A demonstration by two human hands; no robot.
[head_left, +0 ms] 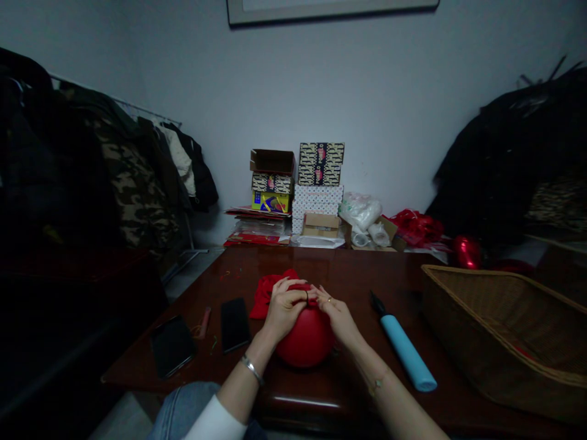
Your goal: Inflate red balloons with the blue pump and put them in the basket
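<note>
A round, inflated red balloon [306,342] sits at the near side of the table, under both my hands. My left hand [285,305] is closed at the balloon's top, its thumb and fingers pinching there. Opposite it, my right hand [334,310] pinches the same spot, fingertips close to the left ones. A small dark loop shows between the fingers; I cannot make out what it is. Behind my left hand lies a crumpled red cloth or bag [263,296]. To the right rests a light blue hand pump [406,351] with a black nozzle.
Two dark phones [235,324] and a small red stick-like item [205,322] lie on the left of the brown table [367,269]. A wicker basket [495,342] stands at the right. Stacked boxes [318,201] and plastic-wrapped rolls [362,214] are behind. Coats hang on both sides.
</note>
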